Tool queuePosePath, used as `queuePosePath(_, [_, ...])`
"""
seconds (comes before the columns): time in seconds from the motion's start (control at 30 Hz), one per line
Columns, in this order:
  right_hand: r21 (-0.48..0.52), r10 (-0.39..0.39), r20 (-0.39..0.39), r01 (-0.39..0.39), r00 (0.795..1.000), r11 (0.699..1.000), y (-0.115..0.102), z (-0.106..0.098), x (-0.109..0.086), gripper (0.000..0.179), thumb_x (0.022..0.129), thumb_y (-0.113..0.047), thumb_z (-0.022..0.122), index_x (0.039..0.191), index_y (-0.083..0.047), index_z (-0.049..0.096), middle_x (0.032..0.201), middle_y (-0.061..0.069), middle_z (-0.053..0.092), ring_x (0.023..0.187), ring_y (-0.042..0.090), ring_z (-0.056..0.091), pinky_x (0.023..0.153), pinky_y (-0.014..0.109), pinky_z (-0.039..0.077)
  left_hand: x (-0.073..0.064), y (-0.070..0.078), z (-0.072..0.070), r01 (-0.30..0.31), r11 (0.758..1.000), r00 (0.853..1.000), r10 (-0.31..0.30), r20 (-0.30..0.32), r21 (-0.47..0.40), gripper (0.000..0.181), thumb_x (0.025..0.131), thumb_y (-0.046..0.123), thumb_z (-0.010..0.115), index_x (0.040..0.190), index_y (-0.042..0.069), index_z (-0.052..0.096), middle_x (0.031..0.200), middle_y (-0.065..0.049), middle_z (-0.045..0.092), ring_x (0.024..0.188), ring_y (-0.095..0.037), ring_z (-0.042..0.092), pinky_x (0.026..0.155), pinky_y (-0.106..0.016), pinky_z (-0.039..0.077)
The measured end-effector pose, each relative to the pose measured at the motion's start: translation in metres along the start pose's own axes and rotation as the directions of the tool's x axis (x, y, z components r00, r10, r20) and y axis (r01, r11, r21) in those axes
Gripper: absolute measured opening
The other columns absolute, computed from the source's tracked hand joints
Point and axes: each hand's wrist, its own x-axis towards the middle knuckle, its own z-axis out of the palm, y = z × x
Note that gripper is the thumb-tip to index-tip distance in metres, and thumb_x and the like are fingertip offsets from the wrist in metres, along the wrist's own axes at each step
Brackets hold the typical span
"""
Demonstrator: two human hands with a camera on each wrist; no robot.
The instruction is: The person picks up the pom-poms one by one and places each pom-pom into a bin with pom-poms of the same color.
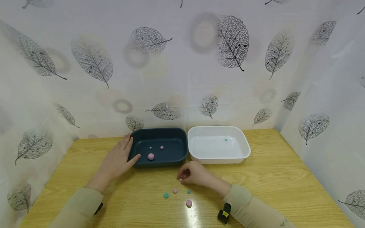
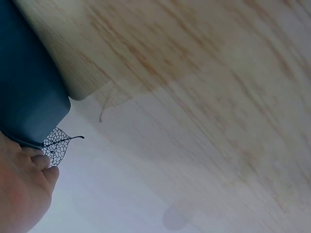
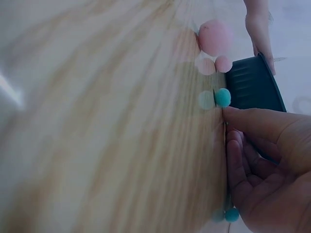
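Observation:
My left hand (image 1: 115,160) rests on the left end of a dark blue tub (image 1: 159,164). Its fingers lie straight along the side, and the thumb reaches over the front rim. Three pink pompoms of different sizes, the biggest (image 1: 150,156) near the front, lie in that tub. In front of the tubs my right hand (image 1: 196,174) pinches a tiny pink pompom (image 1: 180,180) at the tabletop; the right wrist view hides it. Near this hand lie a teal pompom (image 1: 166,195), a pink pompom (image 1: 175,190), a smaller teal pompom (image 1: 188,191) and a larger pink pompom (image 1: 189,203).
A white tub (image 1: 219,160) stands right beside the dark one, with one tiny teal pompom (image 1: 226,140) inside. Both tubs are at the back of the wooden table (image 1: 279,180). A leaf-print sheet (image 1: 182,79) hangs behind and at both sides.

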Motion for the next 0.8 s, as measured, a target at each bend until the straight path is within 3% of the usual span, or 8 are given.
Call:
queuePosePath(0.5, [-0.056, -0.017, -0.012, 0.017, 1.000, 0.998, -0.0025, 0.0002, -0.0001, 0.007, 0.087, -0.002, 0.085, 0.089, -0.009, 0.081, 0.082, 0.001, 0.078, 0.072, -0.009, 0.058, 0.068, 0.012, 0.053, 0.0005, 0.0008, -0.0021, 0.006, 1.000, 1.000, -0.006, 0.011, 0.000, 0.087, 0.107, 0.049, 0.056, 0.161, -0.014, 0.030, 0.173, -0.032, 0.021, 0.161, -0.049, 0.024, 0.131, -0.061, 0.027])
queuePosePath(0.8, [-0.040, -0.026, -0.012, 0.026, 1.000, 0.999, -0.0031, -0.0006, -0.0020, 0.005, 0.089, -0.004, 0.083, 0.089, -0.009, 0.081, 0.084, 0.000, 0.078, 0.073, -0.008, 0.058, 0.069, 0.013, 0.053, 0.0001, 0.0006, -0.0013, 0.002, 1.000, 1.000, -0.002, 0.006, 0.005, 0.087, 0.107, 0.050, 0.056, 0.160, -0.014, 0.030, 0.172, -0.032, 0.021, 0.161, -0.049, 0.025, 0.131, -0.061, 0.028])
